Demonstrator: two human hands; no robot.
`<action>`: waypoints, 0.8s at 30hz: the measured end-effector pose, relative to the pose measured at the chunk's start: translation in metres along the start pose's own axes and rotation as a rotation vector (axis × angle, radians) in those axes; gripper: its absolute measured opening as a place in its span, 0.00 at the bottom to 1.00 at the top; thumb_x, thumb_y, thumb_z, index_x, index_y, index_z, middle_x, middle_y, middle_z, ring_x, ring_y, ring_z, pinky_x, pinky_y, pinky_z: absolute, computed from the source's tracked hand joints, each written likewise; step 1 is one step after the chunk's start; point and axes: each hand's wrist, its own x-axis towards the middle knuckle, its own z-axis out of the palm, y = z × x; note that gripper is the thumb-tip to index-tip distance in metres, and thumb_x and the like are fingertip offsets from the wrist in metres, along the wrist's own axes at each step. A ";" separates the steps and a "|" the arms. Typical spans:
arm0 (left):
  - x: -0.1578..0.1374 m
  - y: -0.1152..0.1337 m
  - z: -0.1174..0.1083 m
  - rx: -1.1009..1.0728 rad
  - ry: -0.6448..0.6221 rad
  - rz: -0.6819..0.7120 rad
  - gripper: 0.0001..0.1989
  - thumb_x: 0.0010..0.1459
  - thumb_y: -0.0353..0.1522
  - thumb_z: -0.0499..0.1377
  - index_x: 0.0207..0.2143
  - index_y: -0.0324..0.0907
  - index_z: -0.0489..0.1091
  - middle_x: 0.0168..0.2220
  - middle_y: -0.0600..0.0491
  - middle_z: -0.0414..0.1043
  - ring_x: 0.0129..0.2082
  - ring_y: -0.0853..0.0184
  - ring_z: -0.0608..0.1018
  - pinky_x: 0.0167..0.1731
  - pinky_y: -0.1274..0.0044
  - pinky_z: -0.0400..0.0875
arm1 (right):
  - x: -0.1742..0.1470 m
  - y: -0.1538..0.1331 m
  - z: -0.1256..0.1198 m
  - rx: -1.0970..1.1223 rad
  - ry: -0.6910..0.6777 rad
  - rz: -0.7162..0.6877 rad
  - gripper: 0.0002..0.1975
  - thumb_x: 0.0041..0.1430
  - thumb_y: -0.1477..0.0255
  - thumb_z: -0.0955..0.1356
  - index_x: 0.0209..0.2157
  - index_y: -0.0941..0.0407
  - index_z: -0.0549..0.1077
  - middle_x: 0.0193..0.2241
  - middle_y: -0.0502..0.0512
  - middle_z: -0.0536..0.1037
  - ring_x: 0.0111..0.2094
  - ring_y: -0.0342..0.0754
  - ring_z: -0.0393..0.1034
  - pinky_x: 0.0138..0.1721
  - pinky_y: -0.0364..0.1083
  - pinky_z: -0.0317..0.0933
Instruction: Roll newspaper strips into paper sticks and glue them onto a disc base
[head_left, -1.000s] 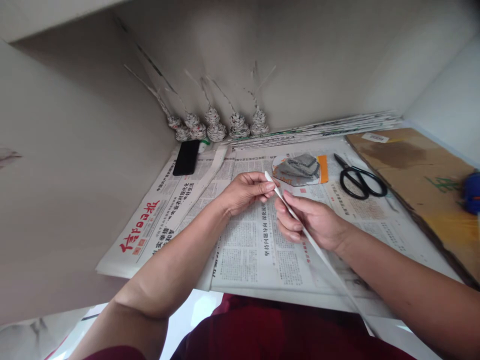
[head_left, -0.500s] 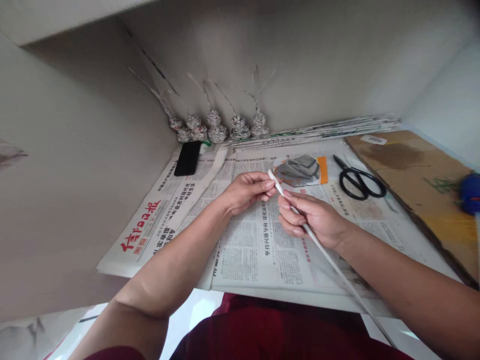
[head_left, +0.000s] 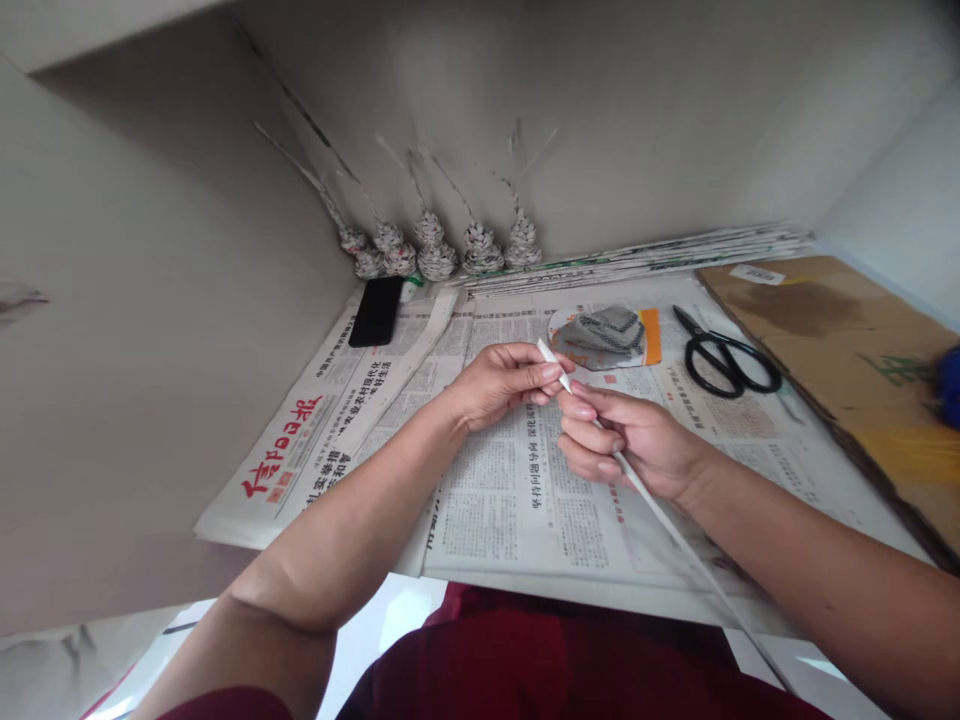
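A long, thin white paper tube [head_left: 679,540] runs from my fingers down past the table's front edge at the lower right. My left hand [head_left: 506,385] pinches it close to its upper tip between thumb and fingers. Just below, my right hand [head_left: 634,435] grips the same tube, its fingers curled around it. The two hands nearly touch, held above a spread newspaper [head_left: 480,500]. Behind them lies a grey folded cloth [head_left: 604,335] on an orange and white piece.
Black-handled scissors [head_left: 724,360] lie at the right, beside a cardboard sheet [head_left: 840,340]. A black phone [head_left: 376,312] rests at the left. Several woven paper gourd shapes [head_left: 437,250] stand along the back wall, near a bundle of paper rods [head_left: 645,262]. A blue object [head_left: 951,385] is at the right edge.
My left thumb and the right fingertips have shifted slightly along the tube's tip, and the hands are a little closer together. The view has moved slightly; both hands still hold the tube.
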 end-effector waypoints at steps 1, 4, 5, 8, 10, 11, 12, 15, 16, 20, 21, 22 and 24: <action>-0.001 0.001 0.000 -0.005 -0.016 -0.001 0.12 0.48 0.34 0.67 0.36 0.37 0.77 0.26 0.54 0.72 0.27 0.76 0.72 0.28 0.82 0.66 | 0.000 -0.001 0.000 0.041 -0.021 0.014 0.17 0.68 0.65 0.55 0.25 0.55 0.61 0.12 0.41 0.49 0.13 0.39 0.50 0.17 0.41 0.45; -0.002 0.003 0.000 -0.001 -0.051 -0.002 0.15 0.49 0.33 0.67 0.40 0.39 0.76 0.27 0.54 0.73 0.27 0.76 0.72 0.30 0.82 0.67 | -0.001 -0.002 0.000 0.070 -0.032 0.013 0.17 0.68 0.65 0.54 0.25 0.55 0.61 0.12 0.42 0.50 0.14 0.39 0.51 0.17 0.41 0.46; -0.002 0.004 0.000 0.003 -0.056 0.000 0.15 0.49 0.32 0.66 0.41 0.39 0.76 0.28 0.54 0.73 0.27 0.76 0.72 0.30 0.82 0.67 | -0.001 -0.001 0.000 0.052 -0.027 0.009 0.17 0.68 0.65 0.55 0.26 0.55 0.61 0.12 0.42 0.50 0.14 0.40 0.52 0.17 0.41 0.45; -0.002 0.005 0.000 0.015 -0.042 0.004 0.13 0.49 0.32 0.67 0.38 0.38 0.77 0.27 0.54 0.72 0.26 0.76 0.73 0.29 0.82 0.66 | 0.000 0.002 -0.001 -0.082 0.055 -0.032 0.15 0.67 0.63 0.57 0.29 0.55 0.65 0.13 0.43 0.56 0.14 0.40 0.57 0.16 0.40 0.46; -0.001 0.005 -0.001 0.018 -0.024 0.011 0.12 0.48 0.32 0.67 0.37 0.38 0.77 0.26 0.54 0.72 0.26 0.76 0.72 0.29 0.82 0.66 | 0.001 0.004 0.000 -0.194 0.137 -0.082 0.13 0.65 0.63 0.60 0.31 0.56 0.66 0.15 0.44 0.60 0.16 0.40 0.59 0.16 0.40 0.47; -0.001 0.005 -0.001 0.019 -0.017 0.014 0.12 0.48 0.32 0.67 0.37 0.38 0.77 0.26 0.54 0.72 0.26 0.76 0.72 0.29 0.82 0.66 | 0.001 0.005 0.000 -0.238 0.169 -0.106 0.12 0.65 0.63 0.61 0.31 0.56 0.66 0.16 0.44 0.62 0.16 0.40 0.60 0.17 0.40 0.48; -0.001 0.005 -0.002 0.020 -0.012 0.018 0.13 0.48 0.33 0.67 0.37 0.38 0.77 0.26 0.54 0.72 0.26 0.76 0.72 0.29 0.82 0.66 | 0.001 0.005 0.001 -0.270 0.192 -0.125 0.12 0.65 0.63 0.61 0.31 0.56 0.66 0.16 0.44 0.62 0.16 0.39 0.60 0.17 0.39 0.48; -0.001 0.007 -0.003 0.023 -0.025 0.018 0.13 0.48 0.32 0.67 0.39 0.39 0.76 0.27 0.54 0.72 0.28 0.76 0.73 0.30 0.82 0.67 | 0.000 0.005 0.002 -0.315 0.220 -0.174 0.13 0.65 0.64 0.61 0.29 0.56 0.66 0.15 0.43 0.59 0.15 0.38 0.58 0.17 0.39 0.48; -0.001 0.007 -0.003 0.026 -0.037 0.017 0.14 0.48 0.32 0.67 0.40 0.39 0.76 0.28 0.54 0.72 0.28 0.75 0.73 0.30 0.81 0.67 | 0.000 0.004 0.003 -0.318 0.224 -0.187 0.13 0.65 0.65 0.61 0.28 0.56 0.65 0.14 0.42 0.58 0.15 0.38 0.57 0.17 0.39 0.47; -0.002 0.008 -0.002 0.034 -0.043 0.012 0.15 0.48 0.32 0.67 0.40 0.39 0.76 0.29 0.53 0.73 0.29 0.75 0.73 0.31 0.81 0.67 | 0.000 0.005 0.003 -0.314 0.216 -0.196 0.14 0.66 0.65 0.60 0.29 0.56 0.66 0.13 0.42 0.57 0.14 0.38 0.55 0.17 0.39 0.47; -0.002 0.008 -0.002 0.031 -0.030 0.012 0.14 0.49 0.33 0.67 0.39 0.39 0.76 0.29 0.53 0.73 0.29 0.75 0.73 0.30 0.81 0.67 | 0.000 0.005 0.002 -0.313 0.212 -0.189 0.14 0.66 0.65 0.60 0.29 0.56 0.66 0.13 0.42 0.57 0.14 0.38 0.55 0.17 0.39 0.47; -0.001 0.008 -0.002 0.026 -0.014 0.013 0.13 0.49 0.34 0.66 0.38 0.38 0.76 0.28 0.53 0.72 0.29 0.75 0.73 0.30 0.81 0.67 | 0.001 0.005 0.002 -0.313 0.206 -0.182 0.13 0.66 0.65 0.60 0.29 0.56 0.66 0.13 0.42 0.57 0.14 0.38 0.55 0.17 0.40 0.47; -0.001 0.006 -0.001 0.020 0.016 0.024 0.12 0.49 0.35 0.66 0.35 0.37 0.76 0.26 0.54 0.72 0.27 0.75 0.73 0.28 0.81 0.66 | 0.001 0.006 0.002 -0.302 0.190 -0.172 0.13 0.66 0.65 0.60 0.29 0.56 0.66 0.13 0.42 0.57 0.14 0.39 0.55 0.17 0.40 0.47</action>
